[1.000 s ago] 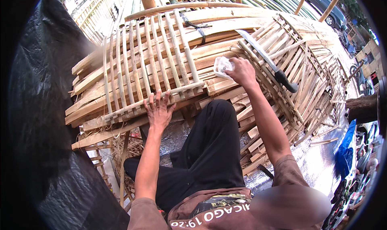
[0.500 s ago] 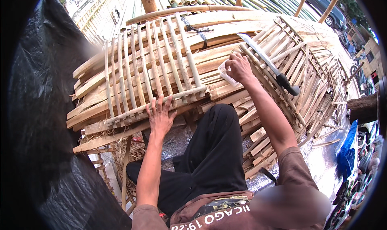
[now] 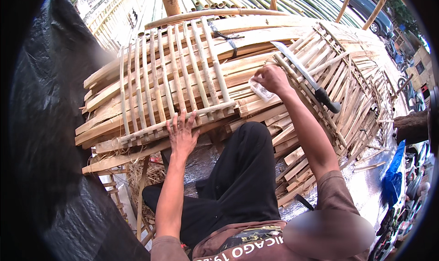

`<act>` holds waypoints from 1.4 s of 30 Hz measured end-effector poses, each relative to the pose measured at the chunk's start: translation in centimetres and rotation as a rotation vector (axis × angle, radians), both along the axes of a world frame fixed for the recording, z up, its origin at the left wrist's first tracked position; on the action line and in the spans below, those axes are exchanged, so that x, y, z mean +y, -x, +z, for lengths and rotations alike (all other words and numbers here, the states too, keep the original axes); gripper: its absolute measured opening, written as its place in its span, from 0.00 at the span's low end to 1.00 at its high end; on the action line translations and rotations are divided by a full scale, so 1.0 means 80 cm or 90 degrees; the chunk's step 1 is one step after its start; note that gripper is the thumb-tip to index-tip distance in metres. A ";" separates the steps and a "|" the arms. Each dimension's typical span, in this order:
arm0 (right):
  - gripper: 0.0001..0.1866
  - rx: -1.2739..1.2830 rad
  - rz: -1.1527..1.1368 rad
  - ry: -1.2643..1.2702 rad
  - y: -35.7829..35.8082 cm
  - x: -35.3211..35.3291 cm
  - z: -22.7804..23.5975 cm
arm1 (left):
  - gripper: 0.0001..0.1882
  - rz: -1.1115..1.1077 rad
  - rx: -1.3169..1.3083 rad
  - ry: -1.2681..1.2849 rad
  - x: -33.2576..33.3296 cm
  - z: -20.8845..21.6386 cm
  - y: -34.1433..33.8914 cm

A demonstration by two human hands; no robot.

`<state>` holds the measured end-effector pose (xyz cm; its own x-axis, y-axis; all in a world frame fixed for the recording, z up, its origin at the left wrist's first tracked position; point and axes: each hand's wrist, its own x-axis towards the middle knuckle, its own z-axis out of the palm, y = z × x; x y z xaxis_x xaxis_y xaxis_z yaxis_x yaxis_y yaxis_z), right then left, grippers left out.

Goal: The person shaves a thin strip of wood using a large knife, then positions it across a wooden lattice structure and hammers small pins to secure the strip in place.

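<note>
Spreads as a stack of pale split planks from nine o'clock round past twelve. Bears a ladder-like bamboo frame between ten and eleven o'clock, and a loose-ended black strip at twelve. Carries overlapping slatted panels from about two to three o'clock, with a black-handled machete lying across the slats at two.

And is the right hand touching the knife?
Apart: the head view plainly shows wooden slats in the gap between the right hand and the knife.

A dark car stands beyond green bamboo poles.
</note>
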<state>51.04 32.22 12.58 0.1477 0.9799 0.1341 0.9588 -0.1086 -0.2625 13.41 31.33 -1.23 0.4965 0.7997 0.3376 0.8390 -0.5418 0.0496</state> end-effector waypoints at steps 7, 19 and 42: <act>0.09 -0.068 -0.052 0.160 -0.005 -0.021 0.041 | 0.50 0.013 -0.007 0.027 0.000 0.005 0.000; 0.09 -0.195 -0.107 0.116 -0.001 -0.013 -0.031 | 0.52 -0.002 0.001 0.022 -0.002 0.008 0.000; 0.13 0.160 -0.161 0.059 -0.018 -0.026 -0.005 | 0.52 -0.009 -0.030 0.029 -0.002 0.009 0.000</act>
